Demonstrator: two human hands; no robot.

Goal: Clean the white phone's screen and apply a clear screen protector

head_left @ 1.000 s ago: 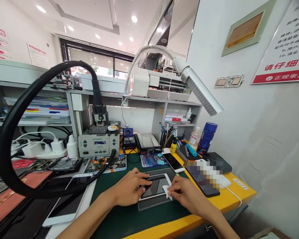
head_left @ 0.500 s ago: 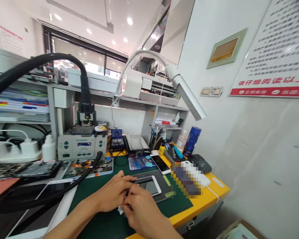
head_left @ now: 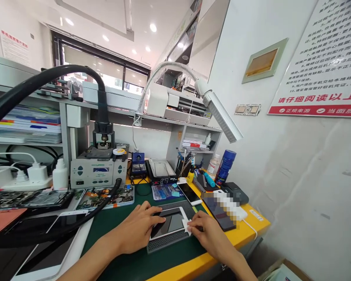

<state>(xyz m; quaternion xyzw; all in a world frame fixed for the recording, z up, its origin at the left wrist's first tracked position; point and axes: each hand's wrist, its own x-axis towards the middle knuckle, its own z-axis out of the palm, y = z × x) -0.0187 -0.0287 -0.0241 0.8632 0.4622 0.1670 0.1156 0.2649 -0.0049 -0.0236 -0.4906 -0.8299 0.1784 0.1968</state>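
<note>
2 bare hands work over a white-framed device (head_left: 174, 223) with a dark screen, which lies flat, screen up, on a grey perforated pad (head_left: 166, 242) atop the green mat (head_left: 128, 265). From where I stand, its long axis runs crosswise in front of the person, a little aslant, the right end sitting slightly farther off than the left. The white band of the frame shows at that right end; the left end is partly under fingers. The left hand (head_left: 142, 223) is palm down with its fingers loosely spread, 1 fingertip resting on the glass and another by the far edge. The right hand (head_left: 207, 230) pinches a small white wipe (head_left: 187, 227) between its fingertips, against the device's near right corner.

Just beyond the pad lies a white phone (head_left: 190, 194), its long axis slanting away to the left. Right of it, on the yellow worktop (head_left: 245, 233), a dark phone (head_left: 220, 214) slants much the same way, partly blurred out. Over on the left, a bigger white tablet (head_left: 61, 245) lies near the mat, crossed by a black hose (head_left: 86, 216).
</note>
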